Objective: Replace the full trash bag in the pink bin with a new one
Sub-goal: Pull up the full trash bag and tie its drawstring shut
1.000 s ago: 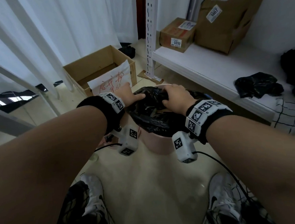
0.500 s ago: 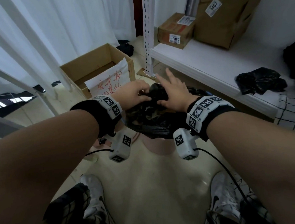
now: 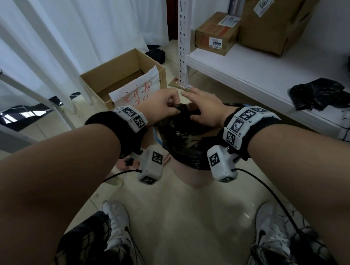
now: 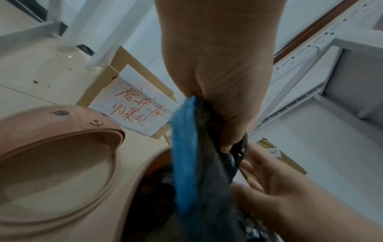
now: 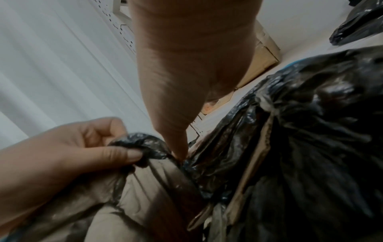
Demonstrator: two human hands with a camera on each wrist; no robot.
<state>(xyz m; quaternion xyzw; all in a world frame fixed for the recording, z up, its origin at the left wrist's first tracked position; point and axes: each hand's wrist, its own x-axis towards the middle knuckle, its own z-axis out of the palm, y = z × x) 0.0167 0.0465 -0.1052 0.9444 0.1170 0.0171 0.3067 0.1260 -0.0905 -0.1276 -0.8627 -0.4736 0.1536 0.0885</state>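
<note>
Two hands gather the full black trash bag's (image 3: 186, 136) mouth inside the pink bin (image 3: 194, 177): left hand (image 3: 159, 107) pinching bunched plastic, right hand (image 3: 205, 109) spread beside it; knotting, then lifting out, likely comes next.

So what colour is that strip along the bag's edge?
Blue strip on the black bag; clearest in the left wrist view.

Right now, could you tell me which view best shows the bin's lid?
Left wrist: the pink lid fills the lower left, face drawing visible. The head view shows only a sliver behind the left wrist; the right wrist view shows none.
</note>
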